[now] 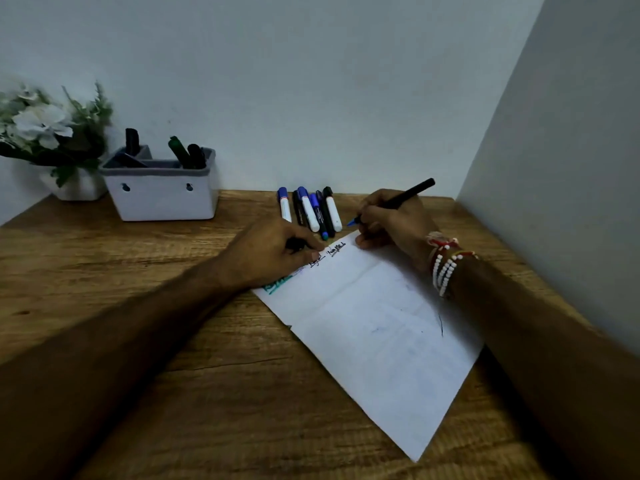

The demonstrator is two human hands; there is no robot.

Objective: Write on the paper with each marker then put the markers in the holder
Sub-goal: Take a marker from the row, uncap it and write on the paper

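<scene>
Head view: my right hand (391,220) grips the black marker (398,199) low on its barrel, blue tip beside the far corner of the paper (374,323); light, stiff, slick, I judge. My left hand (277,254) pinches a dark cap (294,244), seemingly, at the paper's edge

**Your wooden desk (207,341), set into a corner between two pale walls.**
A creased white paper (381,323) lies slantwise on your desk's right half, with handwriting along its far edge. Just beyond that edge, blue and black markers (311,211) lie side by side on the wood near the back wall. Well to their left stands a white, grey-rimmed holder (162,197), with a white flower pot (78,188) just beside it.
</scene>
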